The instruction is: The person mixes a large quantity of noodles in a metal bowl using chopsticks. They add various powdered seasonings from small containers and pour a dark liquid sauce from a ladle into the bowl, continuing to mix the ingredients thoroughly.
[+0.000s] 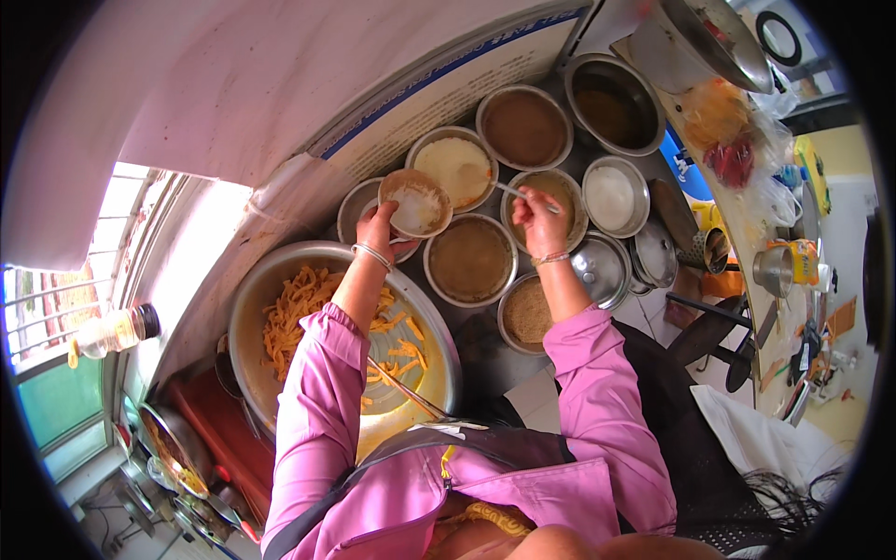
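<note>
My left hand [378, 229] holds a small brown bowl [423, 210] by its side, tilted, with white and brownish powder inside. In my right hand [542, 222] is a metal spoon [512, 190]. Its head reaches over a round metal pot of cream-white powder [448, 164], which has orange bits at one edge. Under my right hand stands a pot of tan powder [568, 185]. Another metal pot of brown powder [470, 259] sits below the bowl. Beneath my left forearm is a large metal basin [241, 329] with orange-yellow strips [297, 308] in it.
More pots hold reddish-brown powder [523, 129], white granules [610, 196], coarse tan crumbs [525, 311] and dark liquid [609, 115]. Metal lids [600, 269] lie at right. A long handle [406, 388] leans in the basin. A cluttered counter [742, 231] runs along the right.
</note>
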`<act>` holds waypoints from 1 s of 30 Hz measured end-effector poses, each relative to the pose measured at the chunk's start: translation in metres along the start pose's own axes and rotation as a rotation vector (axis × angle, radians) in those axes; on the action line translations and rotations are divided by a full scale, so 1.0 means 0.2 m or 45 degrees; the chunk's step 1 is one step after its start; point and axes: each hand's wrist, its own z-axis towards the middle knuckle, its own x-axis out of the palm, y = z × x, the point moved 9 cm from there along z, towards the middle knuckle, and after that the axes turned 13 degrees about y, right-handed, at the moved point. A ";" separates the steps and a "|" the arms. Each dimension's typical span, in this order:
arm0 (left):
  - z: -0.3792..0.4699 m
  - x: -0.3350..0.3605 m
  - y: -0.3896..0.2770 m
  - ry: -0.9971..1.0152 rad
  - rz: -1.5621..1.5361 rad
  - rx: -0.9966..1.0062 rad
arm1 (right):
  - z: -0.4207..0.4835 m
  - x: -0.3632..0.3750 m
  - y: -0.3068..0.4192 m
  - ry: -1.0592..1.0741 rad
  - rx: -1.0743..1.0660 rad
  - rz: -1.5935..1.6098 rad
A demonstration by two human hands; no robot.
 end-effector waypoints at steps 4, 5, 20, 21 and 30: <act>-0.01 0.04 0.00 0.029 -0.012 0.011 | 0.18 -0.29 0.23 -0.271 -0.210 -0.204; -0.02 0.04 0.00 0.035 -0.008 0.020 | 0.22 -0.35 0.26 -0.339 -0.224 -0.279; 0.01 0.05 0.04 0.050 -0.028 -0.032 | 0.34 -0.56 0.15 -0.494 -0.116 -0.197; 0.01 0.05 0.05 0.054 -0.043 -0.039 | 0.33 -0.58 0.14 -0.508 -0.109 -0.109; 0.09 0.18 0.11 0.151 -0.130 -0.082 | 0.21 -0.37 0.17 -0.199 -0.151 0.252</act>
